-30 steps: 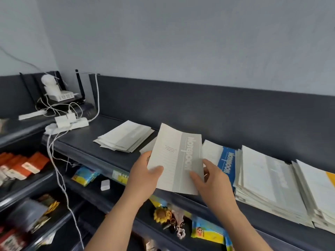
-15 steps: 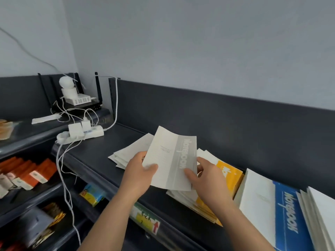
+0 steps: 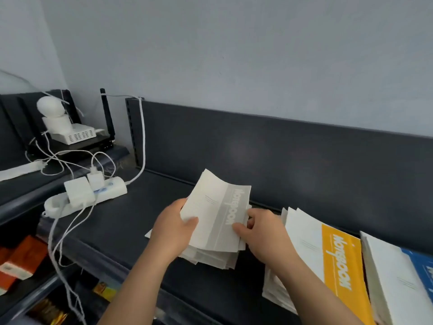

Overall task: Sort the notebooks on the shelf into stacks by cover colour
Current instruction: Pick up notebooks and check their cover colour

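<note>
done: grey stack [image 3: 210, 256], yellow stack [image 3: 337, 261], blue stack [image 3: 419, 273] along shelf [image 3: 117, 231] front | left hand [image 3: 173, 233], right hand [image 3: 264, 235] pinch grey notebook [image 3: 218, 214] over grey stack | pending: placing

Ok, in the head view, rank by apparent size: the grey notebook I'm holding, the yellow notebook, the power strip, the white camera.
1. yellow notebook, though it lies nearer the viewer, which may flatter it
2. grey notebook
3. power strip
4. white camera
</note>
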The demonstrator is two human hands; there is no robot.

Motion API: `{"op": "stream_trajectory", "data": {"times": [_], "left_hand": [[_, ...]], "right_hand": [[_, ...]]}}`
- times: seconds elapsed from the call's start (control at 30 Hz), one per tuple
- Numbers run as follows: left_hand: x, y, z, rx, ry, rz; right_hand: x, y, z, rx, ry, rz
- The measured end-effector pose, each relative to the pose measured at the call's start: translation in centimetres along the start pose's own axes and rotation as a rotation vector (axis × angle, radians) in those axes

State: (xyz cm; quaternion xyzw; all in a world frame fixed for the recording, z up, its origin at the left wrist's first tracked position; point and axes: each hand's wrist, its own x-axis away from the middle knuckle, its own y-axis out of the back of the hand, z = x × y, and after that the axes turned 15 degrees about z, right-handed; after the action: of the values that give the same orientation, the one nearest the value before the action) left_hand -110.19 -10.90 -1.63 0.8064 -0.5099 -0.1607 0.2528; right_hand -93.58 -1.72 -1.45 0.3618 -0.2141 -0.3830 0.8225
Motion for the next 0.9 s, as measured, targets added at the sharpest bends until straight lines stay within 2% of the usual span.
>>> {"op": "stream_trajectory", "data": {"times": [0.27,0.37,0.47,0.6,0.7,0.9], "left_hand": [[-3.4,3.1,4.2,-0.337,-0.007,0.140],[-4.0,4.1,5.0,-0.341,0.011,0.205],[-5.2,5.3,5.2,-0.231,0.087,0.282],[-6.9,6.3,4.4,-0.112,0.234,0.374],[-8.1,6.5,3.7,-0.040,0.247,0.415],[-9.1,5.9,3.3,0.109,0.306,0.538]], "right_hand": [[-1.8,-4.5,3.3,0.180,-0.255,-0.021],[-1.5,-5.7,3.1,0.187,-0.318,-0.085],[-1.6,-6.2,2.4,-0.046,-0.359,-0.192],[-1.8,-5.9,2.3,-0.385,-0.404,-0.201],[-2.0,-5.8,2.3,-0.533,-0.347,-0.205],[-2.1,-6.1,2.3,-0.647,-0.246,-0.217]]}}
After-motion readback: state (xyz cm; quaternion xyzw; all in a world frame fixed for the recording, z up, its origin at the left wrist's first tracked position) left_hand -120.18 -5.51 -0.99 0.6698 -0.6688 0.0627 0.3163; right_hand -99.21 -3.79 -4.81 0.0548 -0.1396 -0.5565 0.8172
